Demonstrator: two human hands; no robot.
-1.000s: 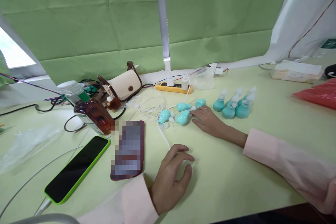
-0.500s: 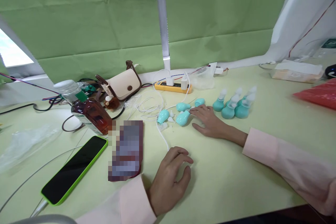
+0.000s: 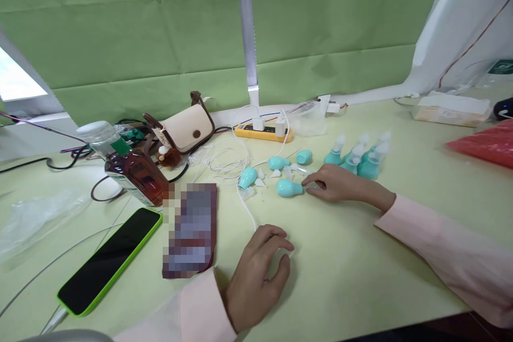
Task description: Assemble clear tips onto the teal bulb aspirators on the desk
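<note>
My right hand (image 3: 334, 183) reaches over the table with thumb and index finger apart, their tips at the neck of a turquoise squeeze bulb (image 3: 286, 188). No firm grip on that bulb can be seen. More loose turquoise bulbs, such as one at the left (image 3: 248, 177), lie behind it among small translucent white tips (image 3: 260, 183). Beyond my right hand stand several bulb nasal aspirators (image 3: 368, 164), upright with clear nozzles, partly hidden by the hand. My left hand (image 3: 260, 278) rests on the tabletop at the front, fingers curved and apart, with nothing in it.
Left of my left hand lie a pixelated dark-red item (image 3: 190, 232) and a green-cased phone (image 3: 110, 262). A bottle of dark liquid (image 3: 138, 171), a cream handbag (image 3: 186, 128) and a yellow power strip (image 3: 260, 133) are behind. A red bag (image 3: 489, 141) is at right.
My right hand has drawn back slightly toward me and its fingers have come closer together. The nearest bulb has shifted right and turned, so its neck points right. My left hand stays put.
</note>
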